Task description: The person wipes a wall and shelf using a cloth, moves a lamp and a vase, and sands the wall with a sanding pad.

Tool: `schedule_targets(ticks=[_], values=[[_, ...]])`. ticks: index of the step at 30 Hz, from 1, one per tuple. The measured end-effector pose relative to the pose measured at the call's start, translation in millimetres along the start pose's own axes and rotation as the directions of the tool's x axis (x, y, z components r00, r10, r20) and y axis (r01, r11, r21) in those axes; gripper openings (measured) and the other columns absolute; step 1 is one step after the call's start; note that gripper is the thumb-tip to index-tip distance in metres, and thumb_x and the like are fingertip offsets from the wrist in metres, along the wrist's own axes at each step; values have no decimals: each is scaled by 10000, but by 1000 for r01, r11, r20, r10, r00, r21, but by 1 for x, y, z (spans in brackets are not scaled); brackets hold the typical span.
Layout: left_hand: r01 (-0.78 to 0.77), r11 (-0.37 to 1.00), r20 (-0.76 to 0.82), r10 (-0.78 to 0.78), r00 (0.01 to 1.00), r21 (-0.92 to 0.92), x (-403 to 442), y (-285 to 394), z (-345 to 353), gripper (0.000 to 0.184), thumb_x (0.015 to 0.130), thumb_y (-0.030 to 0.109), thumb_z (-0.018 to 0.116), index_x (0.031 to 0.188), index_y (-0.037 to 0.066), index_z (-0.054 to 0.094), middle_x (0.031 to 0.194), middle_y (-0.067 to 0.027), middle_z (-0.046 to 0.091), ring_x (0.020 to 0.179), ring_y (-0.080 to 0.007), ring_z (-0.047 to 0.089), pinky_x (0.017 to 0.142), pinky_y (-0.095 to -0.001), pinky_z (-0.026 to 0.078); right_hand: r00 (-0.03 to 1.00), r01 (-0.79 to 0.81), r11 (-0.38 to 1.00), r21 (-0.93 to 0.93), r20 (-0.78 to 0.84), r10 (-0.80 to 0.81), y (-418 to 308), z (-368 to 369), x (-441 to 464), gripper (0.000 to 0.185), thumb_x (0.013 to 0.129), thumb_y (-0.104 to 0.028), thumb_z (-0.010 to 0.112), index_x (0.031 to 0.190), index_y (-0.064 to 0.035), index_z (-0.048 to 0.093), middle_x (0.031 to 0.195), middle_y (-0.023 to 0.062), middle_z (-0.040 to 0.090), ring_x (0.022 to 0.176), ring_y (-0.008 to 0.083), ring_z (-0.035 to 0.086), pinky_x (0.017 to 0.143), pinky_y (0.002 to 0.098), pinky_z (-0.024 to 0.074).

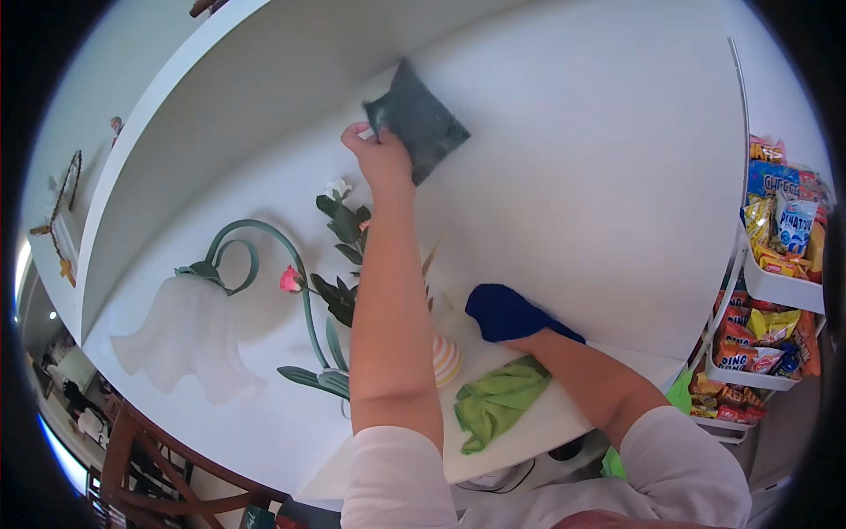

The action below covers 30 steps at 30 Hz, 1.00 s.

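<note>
White panels are enclosing the work area, with a back panel (599, 176) rising behind the surface (533, 432) and a snack rack (768, 381) standing at the right.

Left hand (386, 160): I am pinching the near left edge of a dark square packet (421, 123), thumb and fingers clamped on it. The packet is sitting high before the back panel, 1 corner pointing upward; whether it is touching the panel, I cannot tell.

Right hand (515, 317): a dark blue cloth (493, 309) is covering it, low by the back panel. The cloth is hiding my fingers, so I cannot tell whether they are apart or together.

Nearby: a green cloth (502, 397) is lying crumpled on the surface beside a striped round object (447, 361). A lamp with a white shade (185, 335) and a pink rose (292, 279) are standing left of my forearm.

Handling: I am judging the packet light, soft and somewhat slippery. Grip at an edge or corner; avoid squeezing the middle.
</note>
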<state>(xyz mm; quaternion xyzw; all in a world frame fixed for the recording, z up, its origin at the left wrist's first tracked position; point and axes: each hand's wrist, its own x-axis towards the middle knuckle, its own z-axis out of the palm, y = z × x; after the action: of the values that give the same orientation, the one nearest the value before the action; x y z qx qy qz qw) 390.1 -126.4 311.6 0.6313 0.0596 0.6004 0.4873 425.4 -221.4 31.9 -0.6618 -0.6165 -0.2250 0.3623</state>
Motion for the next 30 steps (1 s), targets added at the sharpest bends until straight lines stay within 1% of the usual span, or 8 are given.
schedule_targets(ticks=[5, 8, 11, 18, 21, 24, 27, 30], values=[[-435, 726, 227, 373, 900, 532, 4, -37, 4, 222, 801, -14, 426, 1009, 53, 468, 1079, -243, 477, 964, -340, 514, 740, -379, 430, 1000, -21, 1000, 12, -18, 21, 6, 8, -4, 335, 635, -39, 558, 968, -36, 590, 1042, 184, 550, 1037, 331, 490, 940, 402, 368], [-508, 373, 82, 739, 668, 777, -11, -41, 17, 258, 788, -6, 451, 1043, 29, 456, 1166, -255, 423, 1047, -367, 460, 848, -384, 399, 999, 2, 1000, 18, -50, -1, 12, 16, -7, 341, 642, -31, 555, 981, -38, 591, 1048, 184, 550, 1050, 333, 485, 950, 400, 362], [-603, 741, 253, 548, 797, 296, -16, -36, 24, 322, 836, 68, 458, 1142, -27, 421, 1284, -289, 326, 1194, -411, 328, 982, -412, 303, 998, 0, 998, 58, -62, 3, 14, 16, -9, 339, 645, -24, 550, 982, -38, 592, 1043, 184, 551, 1051, 334, 485, 949, 399, 363], [-249, 893, 10, 265, 964, 375, -13, -16, 69, 600, 940, 364, 252, 1352, -64, 175, 1407, -278, 153, 1324, -400, 86, 1070, -458, 93, 998, -42, 996, 82, -47, 46, -8, -14, 0, 257, 670, -45, 525, 917, -14, 590, 965, 178, 561, 962, 337, 509, 872, 399, 396], [-770, 546, 294, 715, 634, 331, -55, 1, 107, 534, 916, 278, 333, 1320, -66, 274, 1397, -281, 179, 1312, -409, 133, 1064, -474, 118, 994, -102, 990, 99, 49, 97, -8, -14, 2, 267, 696, -74, 526, 945, -13, 602, 1005, 177, 570, 991, 335, 515, 887, 397, 392], [-935, 350, 430, 836, 342, 62, -138, 37, 115, 518, 848, 141, 447, 1314, -39, 313, 1393, -250, 234, 1301, -393, 204, 1056, -475, 170, 932, -343, 896, 282, -16, 362, -49, -27, -8, 371, 780, -203, 568, 1114, -47, 527, 1173, 167, 498, 1112, 288, 449, 949, 399, 345], [-926, 346, 463, 802, 377, 152, -99, 28, 95, 492, 871, 135, 413, 1303, -71, 301, 1380, -263, 247, 1283, -411, 227, 1058, -455, 183, 973, -207, 959, 195, -63, 223, -42, -25, -16, 355, 731, -180, 575, 1055, -37, 544, 1119, 162, 512, 1069, 298, 463, 920, 404, 364], [-708, 675, 228, 670, 706, 208, -47, 9, 89, 481, 865, 126, 382, 1280, -106, 309, 1360, -282, 265, 1267, -432, 231, 1067, -444, 172, 988, -110, 993, 35, 116, 105, -31, -48, -5, 276, 629, -81, 556, 891, -4, 595, 949, 162, 564, 943, 332, 513, 833, 407, 415]])
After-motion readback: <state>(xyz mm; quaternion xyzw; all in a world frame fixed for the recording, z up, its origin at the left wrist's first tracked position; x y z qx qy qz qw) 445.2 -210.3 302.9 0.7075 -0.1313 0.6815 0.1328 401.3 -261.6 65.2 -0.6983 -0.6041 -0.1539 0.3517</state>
